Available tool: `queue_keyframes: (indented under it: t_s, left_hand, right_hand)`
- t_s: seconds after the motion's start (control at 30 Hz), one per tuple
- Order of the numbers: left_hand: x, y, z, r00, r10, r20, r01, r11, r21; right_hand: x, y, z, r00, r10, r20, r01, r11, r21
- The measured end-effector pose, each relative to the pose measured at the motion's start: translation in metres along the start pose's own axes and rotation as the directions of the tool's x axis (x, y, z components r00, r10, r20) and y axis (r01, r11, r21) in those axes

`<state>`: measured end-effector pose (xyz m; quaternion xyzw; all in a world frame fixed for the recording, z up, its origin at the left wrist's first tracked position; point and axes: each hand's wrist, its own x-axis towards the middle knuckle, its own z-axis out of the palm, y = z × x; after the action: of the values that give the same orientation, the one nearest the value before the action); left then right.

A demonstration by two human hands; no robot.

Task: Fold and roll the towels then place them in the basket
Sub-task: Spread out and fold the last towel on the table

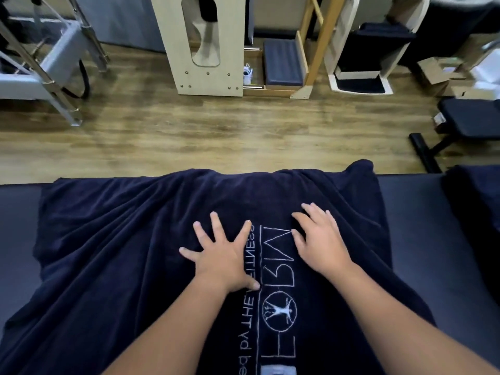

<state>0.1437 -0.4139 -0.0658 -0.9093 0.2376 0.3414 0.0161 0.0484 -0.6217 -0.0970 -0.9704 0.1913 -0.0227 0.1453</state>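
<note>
You stand in a fitness studio: wooden exercise apparatus [208,47], padded bench [470,119], wood-plank floor [189,131], logo-embroidered navy towel [135,253].

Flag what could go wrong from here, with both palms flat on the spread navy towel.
1. The towel lies in deep wrinkles fanning away from the left hand and right hand; folding now would likely trap creases and give a lumpy roll.
2. Its far edge hangs over the padded table, so it may slide toward the floor.
3. No basket is in view.
</note>
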Motion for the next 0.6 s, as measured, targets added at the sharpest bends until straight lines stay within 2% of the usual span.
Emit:
queue_keyframes:
  t_s: [0.07, 0.13, 0.17, 0.27, 0.33, 0.4, 0.6]
  left_hand:
    - [0.003, 0.0, -0.001, 1.0, -0.01, 0.002, 0.01, 1.0, 0.007]
    - [0.006, 0.001, -0.002, 1.0, -0.023, 0.013, 0.023, 0.999, 0.032]
    - [0.007, 0.002, -0.002, 0.999, -0.028, 0.023, 0.027, 0.999, 0.042]
    - [0.008, 0.004, -0.002, 0.999, -0.03, 0.032, 0.029, 0.999, 0.046]
    - [0.008, 0.002, -0.003, 0.999, -0.031, 0.032, 0.03, 0.999, 0.04]
    - [0.008, 0.003, -0.003, 0.999, -0.034, 0.036, 0.033, 0.999, 0.035]
    - [0.01, 0.002, 0.0, 0.999, -0.035, 0.04, 0.033, 0.999, 0.04]
  right_hand:
    - [0.005, 0.02, -0.009, 0.99, 0.057, -0.132, -0.05, 0.997, 0.053]
    - [0.018, 0.034, -0.027, 0.949, 0.211, -0.234, -0.188, 0.975, 0.117]
    - [0.027, 0.04, -0.037, 0.918, 0.317, -0.238, -0.29, 0.946, 0.142]
    - [0.056, 0.062, -0.054, 0.789, 0.609, -0.08, -0.6, 0.792, 0.109]
    - [0.068, 0.072, -0.057, 0.707, 0.707, 0.025, -0.707, 0.705, 0.06]
    - [0.077, 0.077, -0.057, 0.664, 0.744, 0.075, -0.747, 0.662, 0.061]
    - [0.1, 0.081, -0.062, 0.78, 0.626, -0.015, -0.625, 0.78, 0.027]
